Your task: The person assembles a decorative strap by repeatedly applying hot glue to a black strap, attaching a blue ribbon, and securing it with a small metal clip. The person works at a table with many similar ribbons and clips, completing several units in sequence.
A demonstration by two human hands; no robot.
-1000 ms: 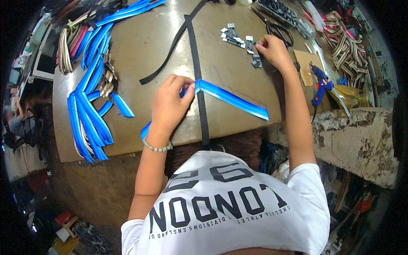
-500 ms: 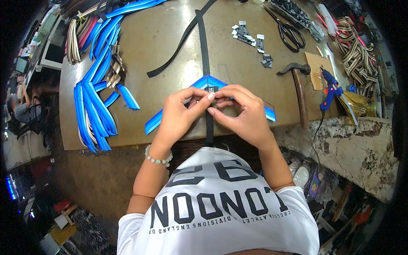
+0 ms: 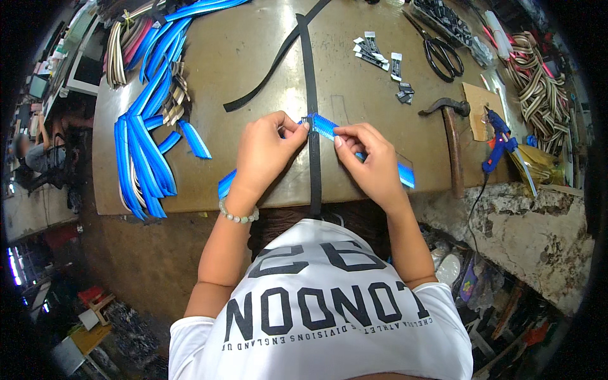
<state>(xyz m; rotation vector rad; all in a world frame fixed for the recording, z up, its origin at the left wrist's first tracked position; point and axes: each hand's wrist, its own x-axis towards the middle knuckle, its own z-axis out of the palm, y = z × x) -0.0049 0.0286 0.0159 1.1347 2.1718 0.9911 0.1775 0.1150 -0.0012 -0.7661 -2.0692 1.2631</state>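
Note:
A blue webbing strap [image 3: 325, 125] with pale edges lies bent across a long black strap [image 3: 315, 174], its two ends slanting down toward me. At the bend, my left hand [image 3: 271, 151] is closed, thumb and forefinger pinching the blue webbing beside a small dark label, mostly covered by the fingertips. My right hand [image 3: 370, 159] grips the blue strap's right arm, thumb against forefinger, a little right of the black strap. Each hand covers the middle of its side of the blue strap. Beyond them the black strap runs up the table to a second black strip [image 3: 263, 79] crossing its far end.
Bundled blue straps [image 3: 142, 161] hang over the table's left edge. To the right lie a hammer [image 3: 451, 145], a blue glue gun [image 3: 497, 142] with its cord, black scissors [image 3: 440, 56] and small labels [image 3: 372, 52]. Striped straps [image 3: 538, 88] are heaped at far right.
My hands have drawn apart. The right one left the label and moved right along the blue strap, while the left thumb and forefinger stay at the bend. The view shifted slightly.

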